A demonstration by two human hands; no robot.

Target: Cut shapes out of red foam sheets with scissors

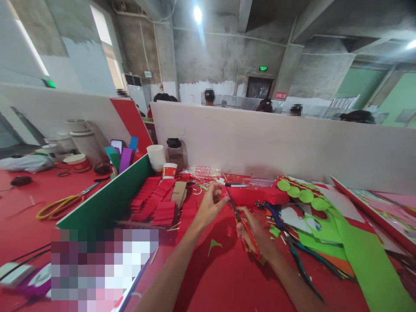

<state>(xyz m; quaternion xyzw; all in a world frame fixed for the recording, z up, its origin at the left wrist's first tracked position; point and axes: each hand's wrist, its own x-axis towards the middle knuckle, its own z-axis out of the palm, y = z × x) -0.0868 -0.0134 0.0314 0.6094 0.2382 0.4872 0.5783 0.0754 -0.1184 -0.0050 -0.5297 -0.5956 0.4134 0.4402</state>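
My right hand [248,227] is closed around the red handles of a pair of scissors [233,203], whose blades point up and away from me. Just left of them, my left hand [211,206] pinches a small red piece [224,193] of thin sheet material, partly hidden by the fingers. The blades are right beside this piece; whether they touch it I cannot tell. On the red tabletop below lies a bent green scrap [214,246]. Strips of red material [164,213] are piled to the left of my hands.
Pliers [302,264] and green sheets [364,251] lie at right. A green divider [110,195] stands at left, with yellow-handled scissors [61,207] beyond it. A paper cup [169,170] and a dark-lidded bottle [175,154] stand before the white partition [247,138]. People sit behind it.
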